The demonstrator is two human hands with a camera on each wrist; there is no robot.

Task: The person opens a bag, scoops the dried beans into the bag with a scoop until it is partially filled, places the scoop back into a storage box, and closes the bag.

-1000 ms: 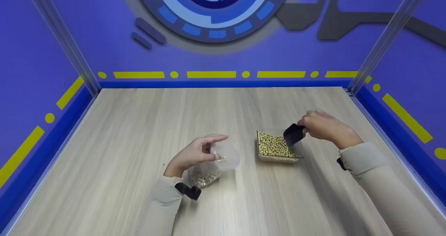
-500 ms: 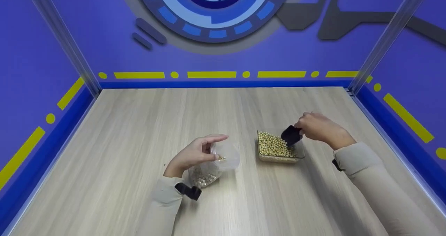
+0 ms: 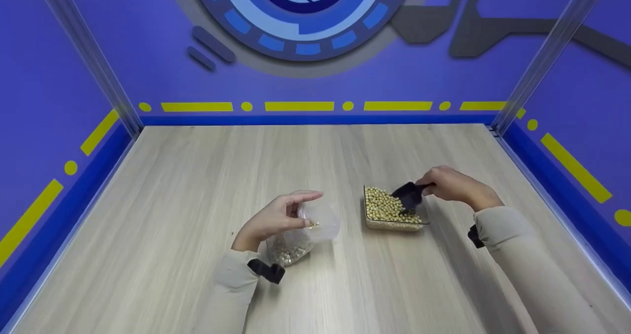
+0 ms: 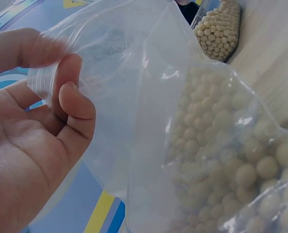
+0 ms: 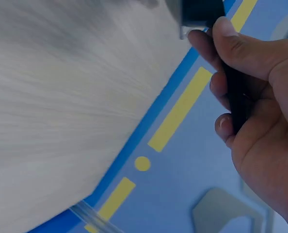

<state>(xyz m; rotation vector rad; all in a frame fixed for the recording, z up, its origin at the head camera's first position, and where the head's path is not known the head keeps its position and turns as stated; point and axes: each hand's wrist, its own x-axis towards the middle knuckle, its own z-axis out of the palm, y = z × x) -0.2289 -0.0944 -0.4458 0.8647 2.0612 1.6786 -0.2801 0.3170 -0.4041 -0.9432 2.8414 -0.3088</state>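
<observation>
Walls (image 3: 315, 87) are closing in the counter (image 3: 207, 176) along its back, left and right edges, and a clear box (image 3: 394, 226) is standing between the plastic bag (image 3: 318, 233) and the counter's right edge. The left hand (image 3: 273, 220) is gripping the bag's upper end, while the right hand (image 3: 453, 186), reaching from the right-edge side, is grasping the handle of a scoop (image 3: 408, 196). The black scoop is tilting into pale round balls (image 3: 382, 204) inside the box, and the see-through bag is bulging with similar balls.
</observation>
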